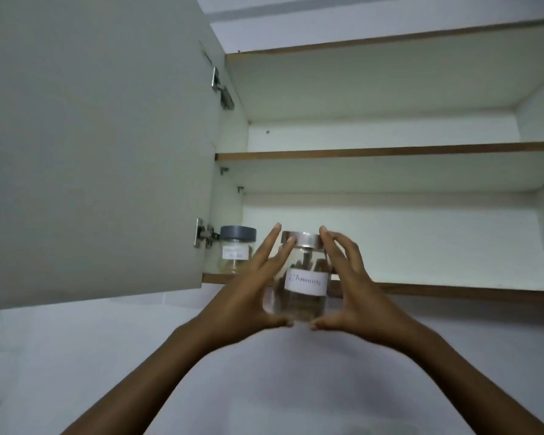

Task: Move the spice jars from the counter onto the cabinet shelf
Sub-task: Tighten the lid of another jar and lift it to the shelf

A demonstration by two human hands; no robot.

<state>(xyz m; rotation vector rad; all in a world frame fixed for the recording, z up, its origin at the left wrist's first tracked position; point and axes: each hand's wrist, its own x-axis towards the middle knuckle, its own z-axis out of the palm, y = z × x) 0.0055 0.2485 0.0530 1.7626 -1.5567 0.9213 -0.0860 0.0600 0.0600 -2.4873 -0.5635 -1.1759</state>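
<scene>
While the pale, flat-faced cabinet door (pixel 98 146) stands wide open at the left, the cabinet's bottom shelf (pixel 421 287), a smooth white board with a brown wood edge, is clearly the target. One jar with a grey plastic lid (pixel 236 253) already sits at its far left, just beside the lower hinge. Both hands grip a clear round glass jar (pixel 300 277) with a shiny metal lid and a white paper label, the left hand (pixel 248 293) and right hand (pixel 355 293) cupping its sides, thumbs under the base. It hangs at the shelf's front edge; next, I judge, it needs lifting over the lip and setting down upright beside the first.
</scene>
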